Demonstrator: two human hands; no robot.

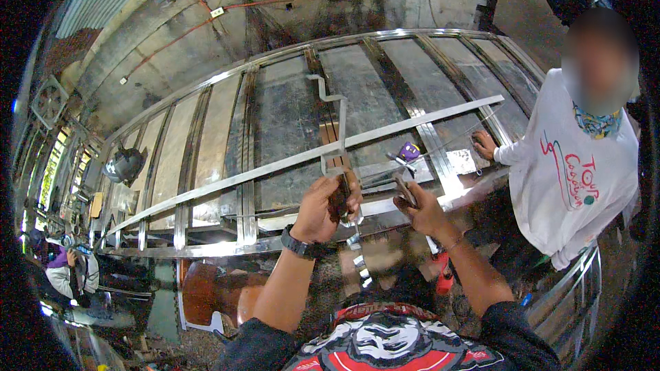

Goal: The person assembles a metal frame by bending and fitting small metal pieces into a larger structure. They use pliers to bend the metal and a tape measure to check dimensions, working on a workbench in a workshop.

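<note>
My left hand [324, 205], with a black watch on the wrist, grips the lower end of a stepped, shiny metal bracket [335, 130] that rises in front of a long steel bar [275, 165]. My right hand [421, 209] holds a thin dark rod-like tool [404, 191] just right of the bracket's base. The bar lies slanted across a large stainless steel frame [240, 158] with several upright slats.
A person in a white long-sleeved shirt [570, 172] stands at the right with a hand [483, 144] on the frame. A purple tape measure [410, 152] rests on the frame. A welding helmet [124, 163] hangs at left; another person [65, 268] crouches at lower left.
</note>
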